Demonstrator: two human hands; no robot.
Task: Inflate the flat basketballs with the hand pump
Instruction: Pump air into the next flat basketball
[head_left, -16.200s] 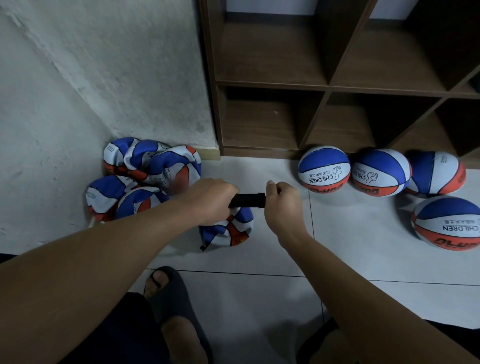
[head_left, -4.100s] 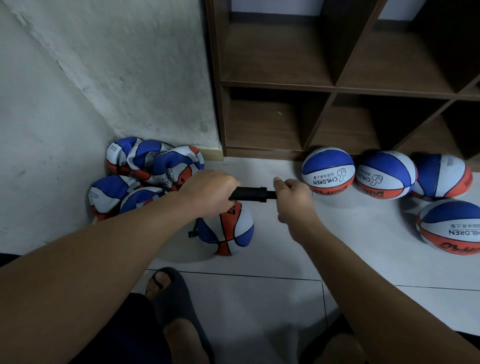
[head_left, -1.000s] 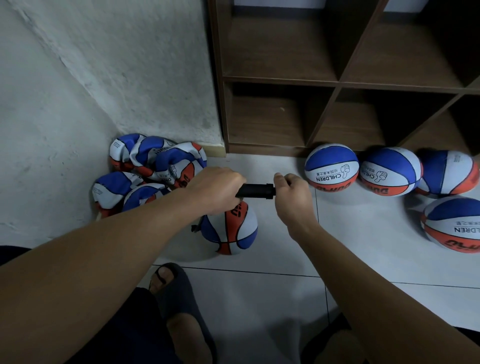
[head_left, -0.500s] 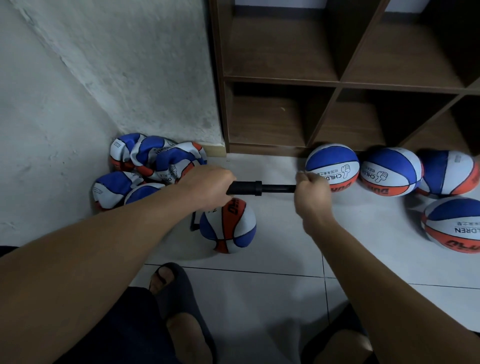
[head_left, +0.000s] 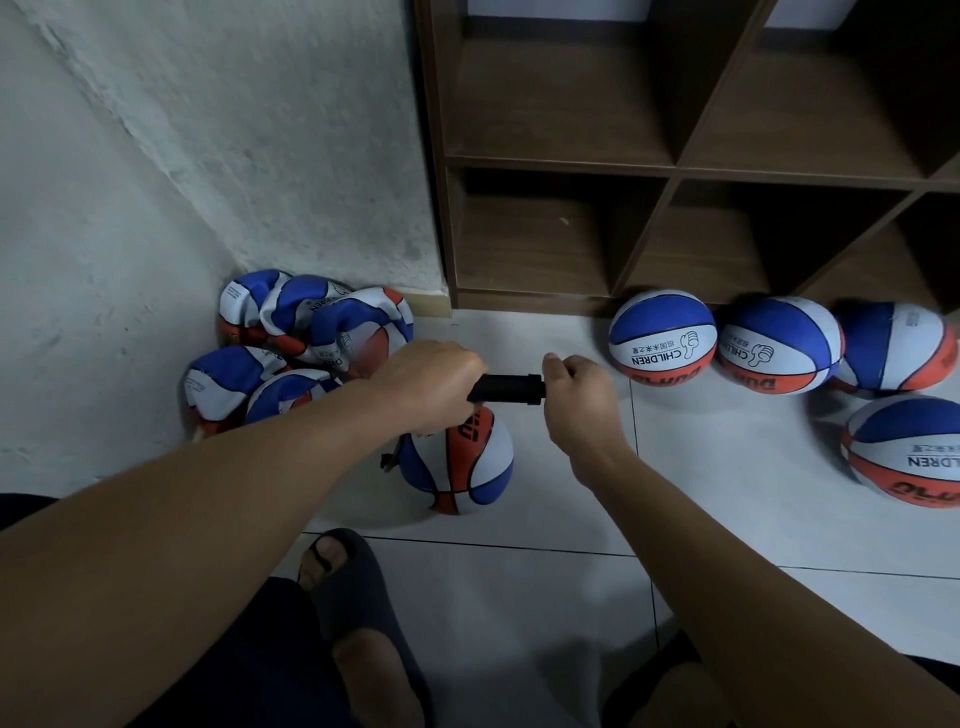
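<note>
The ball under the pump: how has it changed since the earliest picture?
The ball has filled from crumpled to nearly round. The right hand has pushed the pump handle back in since half a second ago. The left hand still grips the barrel; the flat pile is unchanged.

"CHILDREN" on inflated basketball (head_left: 662, 338)

A rough, whitewashed wall (head_left: 218, 156) meets a second pale wall in the corner on the left. Beside it stands a dark wooden cubby shelf (head_left: 670, 171), its open compartments deep in shadow. The floor (head_left: 727, 457) is pale glossy tile with thin dark grout lines. The light is dim and cool.
</note>
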